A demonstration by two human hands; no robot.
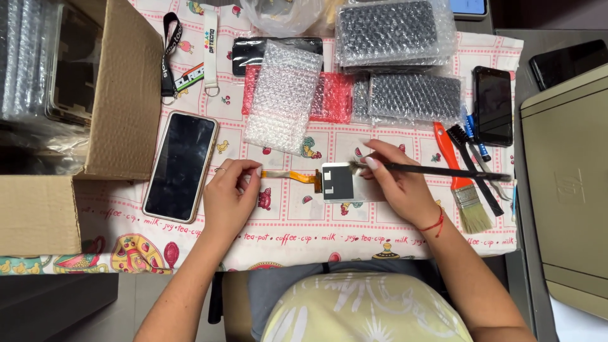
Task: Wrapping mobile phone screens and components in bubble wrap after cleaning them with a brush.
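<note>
**Brush on a small screen part, both hands at work**

Patterned cloth covers the bench, printed with teapots and cups in pink squares. At the middle lies one small screen module, pale with a dark square on it, and one orange flex ribbon runs from its 9 o'clock edge. The left hand pinches the far end of that ribbon, fingers closed on it. The right hand grips one thin black-handled brush, fingers clenched around the shaft, the bristle tip touching the module's 1 o'clock corner and the handle pointing to 3 o'clock.

At 9 o'clock of the left hand lies one phone with a pale rim, face up. Beyond it at 9 o'clock sits one open cardboard box. At 12 o'clock lie several bubble-wrap packets: one clear, one red partly under it, and two dark ones and. Two lanyards lie at 11 o'clock. At 3 o'clock rest one orange-handled paintbrush, one black brush and one dark phone
</note>
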